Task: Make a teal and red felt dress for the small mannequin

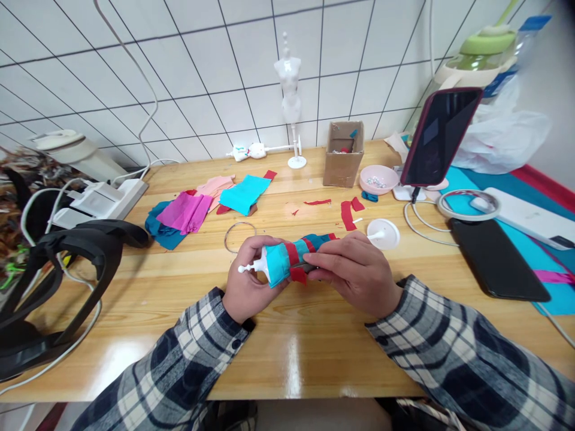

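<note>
My left hand [249, 281] is wrapped round a small white dress-form mannequin [260, 265], which lies on its side with its neck to the left. Turquoise and dark blue paper or cloth [278, 262] covers its body, crossed by red strips [291, 254]. My right hand [359, 266] pinches a small grey metal tool [304, 267] against the red strip; the fingers hide most of it, so its kind is unclear. Past that hand, the mannequin's round white base [384, 234] sticks out. A loose red flap [299, 275] hangs below the tool.
Behind stand another white mannequin [288, 90], a toppled one [249, 151], a cardboard box [344, 154] and a pink bowl [378, 179]. Coloured sheets [186, 212] and red scraps [347, 215] lie about. A phone on a stand [440, 137] is right; black headgear [67, 251] is left.
</note>
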Demonstrator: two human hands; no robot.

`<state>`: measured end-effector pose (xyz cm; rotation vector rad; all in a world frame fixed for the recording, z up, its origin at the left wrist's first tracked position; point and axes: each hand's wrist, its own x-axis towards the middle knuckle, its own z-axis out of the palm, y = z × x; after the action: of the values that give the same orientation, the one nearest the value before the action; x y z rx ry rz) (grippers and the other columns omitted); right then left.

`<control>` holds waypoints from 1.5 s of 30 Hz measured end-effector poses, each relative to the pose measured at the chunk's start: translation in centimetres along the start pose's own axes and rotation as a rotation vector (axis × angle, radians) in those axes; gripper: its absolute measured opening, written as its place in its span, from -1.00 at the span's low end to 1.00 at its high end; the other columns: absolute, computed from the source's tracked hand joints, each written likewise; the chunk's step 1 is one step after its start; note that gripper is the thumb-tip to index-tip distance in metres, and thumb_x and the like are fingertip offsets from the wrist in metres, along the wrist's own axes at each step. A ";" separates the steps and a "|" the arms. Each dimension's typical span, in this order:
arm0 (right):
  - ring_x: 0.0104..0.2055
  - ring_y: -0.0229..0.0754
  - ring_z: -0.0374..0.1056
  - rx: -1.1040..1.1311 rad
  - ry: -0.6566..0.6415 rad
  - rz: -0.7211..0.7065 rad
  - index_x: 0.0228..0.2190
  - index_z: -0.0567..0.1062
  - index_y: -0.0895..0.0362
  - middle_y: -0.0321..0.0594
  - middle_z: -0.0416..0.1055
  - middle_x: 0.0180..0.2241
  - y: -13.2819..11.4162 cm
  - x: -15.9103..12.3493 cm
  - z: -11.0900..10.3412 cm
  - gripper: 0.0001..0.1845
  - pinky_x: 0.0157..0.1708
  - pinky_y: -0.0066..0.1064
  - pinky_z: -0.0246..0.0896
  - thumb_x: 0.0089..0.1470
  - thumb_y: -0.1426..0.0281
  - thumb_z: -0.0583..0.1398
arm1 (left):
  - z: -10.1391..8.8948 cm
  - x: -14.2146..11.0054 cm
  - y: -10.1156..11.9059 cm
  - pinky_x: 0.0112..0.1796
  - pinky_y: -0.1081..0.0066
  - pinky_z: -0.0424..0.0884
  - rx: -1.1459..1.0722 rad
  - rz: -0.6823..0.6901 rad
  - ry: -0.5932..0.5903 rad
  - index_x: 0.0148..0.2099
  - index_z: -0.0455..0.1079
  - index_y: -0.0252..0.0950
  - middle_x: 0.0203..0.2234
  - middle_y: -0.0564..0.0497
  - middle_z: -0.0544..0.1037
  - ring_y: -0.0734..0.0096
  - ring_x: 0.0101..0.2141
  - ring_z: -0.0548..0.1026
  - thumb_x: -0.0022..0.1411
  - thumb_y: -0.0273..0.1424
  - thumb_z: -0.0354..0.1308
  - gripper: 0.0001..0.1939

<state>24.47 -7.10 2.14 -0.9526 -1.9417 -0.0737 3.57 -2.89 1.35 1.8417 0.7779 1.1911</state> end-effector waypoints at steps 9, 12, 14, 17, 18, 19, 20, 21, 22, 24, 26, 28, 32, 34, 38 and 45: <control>-0.32 -0.27 0.42 0.011 0.013 -0.006 -0.20 0.57 0.09 -0.25 0.55 -0.31 0.2 -0.1 0.1 -0.80 -0.27 -0.33 0.21 0.08 0.35 0.29 | -0.2 -0.1 -0.1 -0.22 0.31 0.47 0.031 -0.049 0.022 -0.04 0.26 -0.23 -0.18 -0.05 0.51 0.28 -0.20 0.53 -0.09 -0.48 0.37 -0.46; -0.27 -0.24 0.44 0.025 0.025 -0.015 -0.15 0.55 0.08 -0.21 0.54 -0.28 0.2 -0.1 -0.3 -0.75 -0.24 -0.32 0.25 0.10 0.33 0.28 | -0.3 0.2 -0.2 -0.17 0.26 0.46 -0.008 -0.050 0.053 -0.04 0.27 -0.22 -0.14 -0.06 0.50 0.24 -0.14 0.51 -0.08 -0.47 0.37 -0.46; -0.26 -0.22 0.45 0.033 0.039 -0.015 -0.13 0.55 0.06 -0.20 0.54 -0.27 0.3 -0.1 -0.8 -0.75 -0.23 -0.32 0.28 0.11 0.32 0.26 | -0.4 0.4 -0.3 -0.13 0.21 0.45 -0.066 -0.053 0.077 -0.04 0.26 -0.21 -0.11 -0.07 0.51 0.22 -0.10 0.51 -0.06 -0.45 0.37 -0.48; -0.27 -0.19 0.43 0.035 0.103 0.016 -0.11 0.54 0.05 -0.16 0.52 -0.27 0.8 0.0 -1.5 -0.75 -0.26 -0.30 0.30 0.14 0.31 0.23 | -0.8 0.8 -0.5 -0.13 0.20 0.46 -0.118 -0.083 0.122 -0.04 0.25 -0.21 -0.12 -0.08 0.52 0.21 -0.12 0.52 -0.05 -0.41 0.37 -0.47; -0.29 -0.19 0.43 0.035 0.125 0.035 -0.11 0.54 0.05 -0.15 0.52 -0.27 1.0 0.0 -1.7 -0.75 -0.26 -0.29 0.30 0.15 0.31 0.22 | -1.0 0.9 -0.6 -0.14 0.21 0.46 -0.120 -0.091 0.136 -0.03 0.24 -0.22 -0.13 -0.08 0.52 0.23 -0.13 0.53 -0.05 -0.40 0.38 -0.46; -0.30 -0.19 0.42 0.036 0.134 0.055 -0.11 0.53 0.06 -0.15 0.51 -0.27 1.3 0.0 -1.8 -0.75 -0.27 -0.29 0.30 0.16 0.32 0.21 | -1.1 0.9 -0.6 -0.15 0.23 0.46 -0.115 -0.094 0.153 -0.03 0.23 -0.23 -0.13 -0.08 0.52 0.24 -0.14 0.53 -0.04 -0.40 0.38 -0.46; -0.30 -0.18 0.41 0.041 0.129 0.075 -0.11 0.53 0.07 -0.14 0.51 -0.27 1.5 -0.1 -1.8 -0.75 -0.26 -0.28 0.30 0.16 0.32 0.21 | -1.2 1.0 -0.5 -0.16 0.25 0.46 -0.107 -0.094 0.168 -0.03 0.22 -0.23 -0.14 -0.08 0.52 0.26 -0.14 0.53 -0.04 -0.40 0.37 -0.46; -0.29 -0.17 0.41 0.052 0.112 0.094 -0.12 0.52 0.08 -0.14 0.51 -0.27 1.7 -0.1 -1.8 -0.75 -0.26 -0.27 0.31 0.16 0.32 0.20 | -1.2 1.0 -0.5 -0.16 0.26 0.46 -0.100 -0.088 0.186 -0.03 0.22 -0.23 -0.15 -0.08 0.53 0.27 -0.15 0.53 -0.03 -0.40 0.37 -0.46; -0.27 -0.15 0.41 0.060 0.087 0.112 -0.11 0.52 0.09 -0.13 0.50 -0.26 1.8 -0.2 -1.7 -0.73 -0.25 -0.26 0.31 0.15 0.31 0.20 | -1.1 1.0 -0.3 -0.15 0.25 0.46 -0.091 -0.082 0.200 -0.04 0.21 -0.23 -0.16 -0.09 0.53 0.26 -0.14 0.53 -0.03 -0.40 0.38 -0.46; -0.25 -0.12 0.41 0.071 0.047 0.153 -0.08 0.49 0.11 -0.11 0.49 -0.26 1.6 -0.2 -1.4 -0.64 -0.25 -0.25 0.33 0.10 0.23 0.24 | -0.8 1.0 0.3 -0.13 0.23 0.46 -0.074 -0.079 0.224 -0.03 0.21 -0.22 -0.14 -0.10 0.52 0.24 -0.11 0.52 -0.03 -0.38 0.38 -0.45; -0.28 -0.12 0.41 0.098 0.048 0.194 -0.07 0.47 0.11 -0.13 0.48 -0.28 1.0 0.0 -1.2 -0.54 -0.27 -0.26 0.36 0.03 0.15 0.28 | -0.1 1.0 1.2 -0.13 0.22 0.46 -0.061 -0.076 0.252 0.00 0.18 -0.21 -0.13 -0.10 0.51 0.24 -0.11 0.52 -0.02 -0.38 0.37 -0.42; -0.31 -0.15 0.40 0.168 0.082 0.220 -0.10 0.47 0.12 -0.14 0.48 -0.29 0.0 0.8 -1.2 -0.53 -0.31 -0.30 0.36 0.00 0.14 0.30 | 0.5 1.2 2.3 -0.13 0.24 0.47 -0.053 -0.053 0.288 0.04 0.14 -0.18 -0.14 -0.08 0.50 0.27 -0.13 0.52 -0.02 -0.40 0.37 -0.38; -0.37 -0.19 0.34 0.251 0.156 0.236 -0.20 0.49 0.13 -0.20 0.44 -0.39 -1.6 4.3 -1.5 -0.61 -0.39 -0.36 0.30 -0.02 0.17 0.32 | 0.9 3.2 4.7 -0.15 0.31 0.48 -0.077 -0.013 0.309 0.01 0.16 -0.18 -0.17 -0.04 0.47 0.30 -0.14 0.51 -0.03 -0.40 0.39 -0.40; -0.34 -0.20 0.34 0.294 0.127 0.205 -0.26 0.50 0.13 -0.22 0.45 -0.39 -1.9 6.7 -1.7 -0.71 -0.34 -0.37 0.28 0.00 0.24 0.32 | 0.4 5.0 5.7 -0.16 0.33 0.48 -0.105 -0.008 0.307 0.00 0.20 -0.19 -0.17 -0.04 0.46 0.30 -0.14 0.51 -0.03 -0.39 0.39 -0.42; -0.33 -0.23 0.35 0.316 0.189 0.286 -0.36 0.48 0.14 -0.24 0.44 -0.39 -1.4 10.4 -1.7 -0.78 -0.36 -0.42 0.27 0.00 0.26 0.32 | -1.0 8.9 7.2 -0.21 0.39 0.51 -0.176 0.006 0.204 -0.01 0.27 -0.19 -0.15 -0.04 0.48 0.39 -0.24 0.54 -0.01 -0.39 0.39 -0.47; -0.36 -0.26 0.39 0.348 0.136 0.395 -0.39 0.53 0.13 -0.25 0.51 -0.40 0.5 11.2 -1.4 -0.97 -0.39 -0.44 0.28 0.04 0.43 0.26 | -2.3 10.7 7.4 -0.25 0.34 0.56 -0.175 -0.109 0.086 0.02 0.33 -0.24 -0.15 -0.09 0.54 0.32 -0.26 0.57 -0.05 -0.41 0.41 -0.43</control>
<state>22.93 -0.73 11.41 -1.0440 -1.5461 0.4036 5.92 2.86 13.00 1.5949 0.7862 1.2343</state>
